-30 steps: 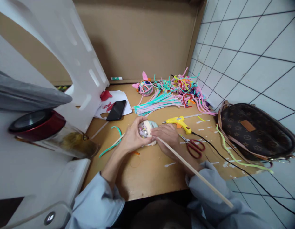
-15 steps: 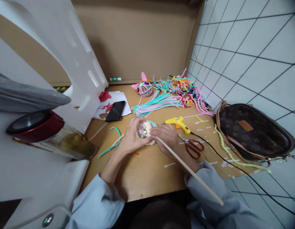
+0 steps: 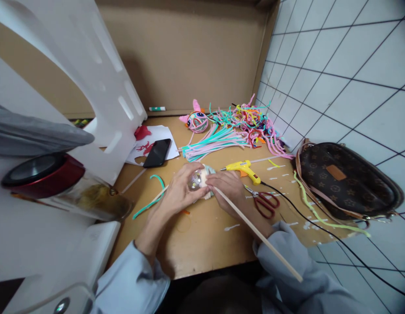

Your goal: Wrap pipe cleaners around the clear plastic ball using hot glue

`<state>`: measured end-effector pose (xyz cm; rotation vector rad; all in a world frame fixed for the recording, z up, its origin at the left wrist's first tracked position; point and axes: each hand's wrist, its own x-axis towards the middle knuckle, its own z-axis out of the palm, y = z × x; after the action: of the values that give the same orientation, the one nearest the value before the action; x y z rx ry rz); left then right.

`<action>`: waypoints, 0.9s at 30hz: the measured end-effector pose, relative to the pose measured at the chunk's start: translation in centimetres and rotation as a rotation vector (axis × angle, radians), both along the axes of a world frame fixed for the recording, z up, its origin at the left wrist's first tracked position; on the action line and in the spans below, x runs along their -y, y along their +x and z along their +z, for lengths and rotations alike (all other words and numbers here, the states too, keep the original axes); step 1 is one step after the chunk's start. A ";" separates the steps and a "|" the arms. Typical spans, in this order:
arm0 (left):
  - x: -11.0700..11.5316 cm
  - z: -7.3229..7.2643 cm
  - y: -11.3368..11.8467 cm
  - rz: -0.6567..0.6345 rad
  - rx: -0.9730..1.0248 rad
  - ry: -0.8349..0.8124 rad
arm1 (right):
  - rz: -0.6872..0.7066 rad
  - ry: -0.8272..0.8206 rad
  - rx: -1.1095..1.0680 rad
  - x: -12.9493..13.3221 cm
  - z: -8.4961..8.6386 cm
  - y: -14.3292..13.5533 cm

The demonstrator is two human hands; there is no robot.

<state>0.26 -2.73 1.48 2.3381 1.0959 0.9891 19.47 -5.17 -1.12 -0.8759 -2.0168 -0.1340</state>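
Observation:
Between my hands is a clear ball (image 3: 196,179) with a pale band and light fuzzy strips on its right side. My left hand (image 3: 182,187) is wrapped round the ball's left side. On the other side, my right hand (image 3: 226,185) has its fingers pressed on the pale band. A long pale strip (image 3: 257,233) runs from the ball over my right forearm. A yellow glue gun (image 3: 243,168) lies just beyond my right hand, with red-handled scissors (image 3: 266,204) nearer to me. Left of my left hand lies a bent teal pipe cleaner (image 3: 149,209).
Behind are a pink-eared ball figure (image 3: 197,121), laid-out pipe cleaners (image 3: 212,144) and a tangled pile (image 3: 251,117). A phone (image 3: 157,152) rests on paper. A brown bag (image 3: 349,179) stands right, a red-lidded bottle (image 3: 65,183) left. The glue gun's black cord (image 3: 307,222) trails right.
My left hand has turned slightly over the ball, with its fingers now closer to the band. The right hand keeps its place, and the view has shifted slightly.

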 end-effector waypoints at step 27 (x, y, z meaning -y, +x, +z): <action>0.2 -0.1 -0.2 -0.041 -0.003 -0.003 | -0.004 0.010 -0.051 0.7 0.5 0.0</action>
<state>0.09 -2.89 1.40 2.3508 1.0452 0.9689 19.43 -5.84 -0.61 -0.8688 -1.9660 -0.1224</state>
